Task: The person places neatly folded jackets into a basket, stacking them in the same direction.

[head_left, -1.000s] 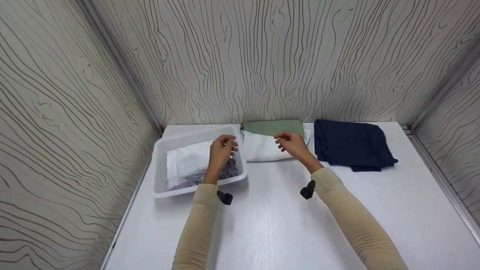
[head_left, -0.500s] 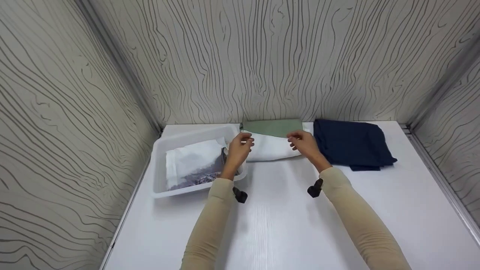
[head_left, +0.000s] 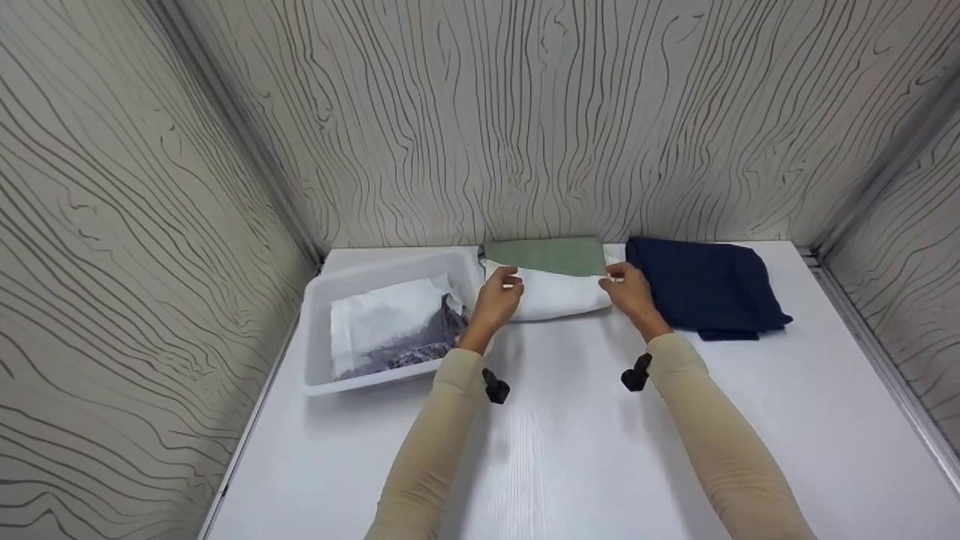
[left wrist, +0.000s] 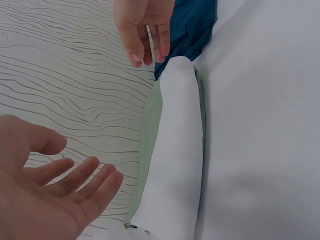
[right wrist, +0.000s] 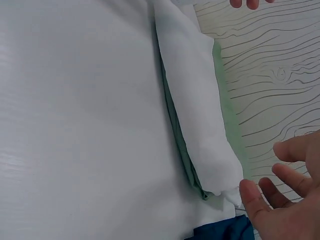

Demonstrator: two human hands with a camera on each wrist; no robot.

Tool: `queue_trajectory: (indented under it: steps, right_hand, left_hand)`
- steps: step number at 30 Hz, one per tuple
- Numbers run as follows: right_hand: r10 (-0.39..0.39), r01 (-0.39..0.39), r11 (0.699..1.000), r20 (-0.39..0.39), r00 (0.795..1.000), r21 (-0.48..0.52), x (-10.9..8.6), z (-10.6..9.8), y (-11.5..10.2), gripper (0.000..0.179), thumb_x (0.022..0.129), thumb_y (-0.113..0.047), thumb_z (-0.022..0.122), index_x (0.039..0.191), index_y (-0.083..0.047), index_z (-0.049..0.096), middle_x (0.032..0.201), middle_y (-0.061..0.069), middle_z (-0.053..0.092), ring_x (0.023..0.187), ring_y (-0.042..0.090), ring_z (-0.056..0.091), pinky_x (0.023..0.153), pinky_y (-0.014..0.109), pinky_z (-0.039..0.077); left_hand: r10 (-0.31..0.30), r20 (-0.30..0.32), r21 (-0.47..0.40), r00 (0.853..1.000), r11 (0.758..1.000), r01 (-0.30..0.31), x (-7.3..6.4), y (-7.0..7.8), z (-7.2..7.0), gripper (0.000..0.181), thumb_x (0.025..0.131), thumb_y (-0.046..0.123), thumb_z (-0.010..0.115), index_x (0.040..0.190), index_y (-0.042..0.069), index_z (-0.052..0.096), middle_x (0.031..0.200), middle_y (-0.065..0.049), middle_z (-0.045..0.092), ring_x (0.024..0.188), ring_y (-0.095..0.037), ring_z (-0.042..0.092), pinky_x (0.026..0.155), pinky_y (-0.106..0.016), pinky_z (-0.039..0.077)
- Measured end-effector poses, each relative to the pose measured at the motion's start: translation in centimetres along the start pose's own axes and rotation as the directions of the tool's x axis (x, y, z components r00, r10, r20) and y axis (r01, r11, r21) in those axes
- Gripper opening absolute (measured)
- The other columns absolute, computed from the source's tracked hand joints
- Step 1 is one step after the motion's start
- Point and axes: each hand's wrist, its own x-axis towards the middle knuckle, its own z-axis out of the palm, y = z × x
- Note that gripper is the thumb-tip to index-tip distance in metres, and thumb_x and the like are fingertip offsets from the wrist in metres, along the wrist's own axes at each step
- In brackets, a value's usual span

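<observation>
A folded white cloth (head_left: 559, 296) lies over a folded green cloth (head_left: 547, 255) against the back wall. My left hand (head_left: 501, 300) hovers at the left end of the white cloth, fingers loosely bent and apart with nothing between them in the left wrist view. Over the right end is my right hand (head_left: 631, 292), its fingertips close to the white cloth's edge. In the right wrist view, the thumb and fingers of that right hand (right wrist: 285, 185) are spread and hold nothing.
At left stands a white plastic bin (head_left: 319, 330) with a folded printed cloth (head_left: 397, 322) inside. Folded dark navy cloth (head_left: 705, 285) lies to the right of the green one. Patterned walls (head_left: 525, 112) border the white table (head_left: 555, 450).
Both hands have moved right; the left went from over the bin to the white cloth's left end, the right to its right end. The cloths have stayed in place.
</observation>
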Motion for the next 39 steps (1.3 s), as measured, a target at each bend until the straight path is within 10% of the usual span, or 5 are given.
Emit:
queue_trajectory:
  steps: [17, 21, 25, 32, 39]
  right_hand:
    - [0.198, -0.193, 0.979, 0.081, 0.977, -0.072, -0.1, 1.4, 2.0, 0.072, 0.108, -0.028, 0.052, 0.157, 0.017, 0.024, 0.158, 0.042, 0.038, 0.149, 0.05, 0.041, 0.124, 0.057, 0.036]
    - [0.161, -0.153, 0.977, 0.041, 0.986, -0.15, -0.2, 1.8, 2.6, 0.044, 0.108, -0.026, 0.053, 0.126, 0.014, 0.05, 0.12, 0.031, 0.061, 0.115, 0.043, 0.06, 0.101, 0.049, 0.05]
    - [0.13, -0.126, 0.969, 0.003, 0.992, -0.213, -0.2, 2.0, 2.9, 0.026, 0.107, -0.024, 0.057, 0.092, -0.003, 0.05, 0.084, 0.007, 0.051, 0.082, 0.025, 0.052, 0.072, 0.035, 0.043]
    - [0.171, -0.166, 0.964, 0.004, 0.985, -0.208, -0.2, 2.0, 2.9, 0.027, 0.107, -0.026, 0.057, 0.1, 0.001, 0.058, 0.089, 0.008, 0.056, 0.086, 0.024, 0.055, 0.073, 0.033, 0.045]
    - [0.179, -0.177, 0.968, -0.004, 0.984, -0.18, -0.9, 1.3, 3.5, 0.037, 0.103, -0.026, 0.061, 0.074, -0.013, 0.043, 0.069, -0.002, 0.045, 0.067, 0.017, 0.045, 0.062, 0.031, 0.039]
  left_hand:
    - [0.014, 0.047, 0.011, 0.999, 1.0, -0.015, -0.6, -0.7, 0.9, 0.038, 0.106, 0.01, 0.056, 0.142, 0.0, 0.061, 0.133, -0.02, 0.07, 0.126, -0.034, 0.069, 0.101, -0.042, 0.057]
    - [0.034, 0.044, 0.018, 0.998, 0.999, -0.034, -0.7, -0.8, 1.1, 0.036, 0.105, 0.009, 0.057, 0.139, 0.0, 0.062, 0.13, -0.02, 0.071, 0.123, -0.034, 0.07, 0.099, -0.041, 0.058]
    - [0.043, 0.046, 0.025, 0.998, 0.999, -0.044, -0.8, -1.0, 1.0, 0.036, 0.103, 0.009, 0.058, 0.137, -0.001, 0.064, 0.127, -0.02, 0.073, 0.12, -0.034, 0.071, 0.095, -0.038, 0.058]
    - [0.039, 0.041, 0.023, 0.998, 0.999, -0.04, -0.9, -1.2, 0.9, 0.034, 0.103, 0.009, 0.058, 0.134, -0.002, 0.065, 0.125, -0.019, 0.073, 0.115, -0.032, 0.072, 0.091, -0.034, 0.058]
    - [0.016, 0.047, 0.038, 0.999, 0.999, -0.018, -1.5, -1.0, 1.6, 0.035, 0.105, 0.011, 0.057, 0.138, 0.0, 0.063, 0.127, -0.018, 0.072, 0.12, -0.031, 0.071, 0.095, -0.036, 0.059]
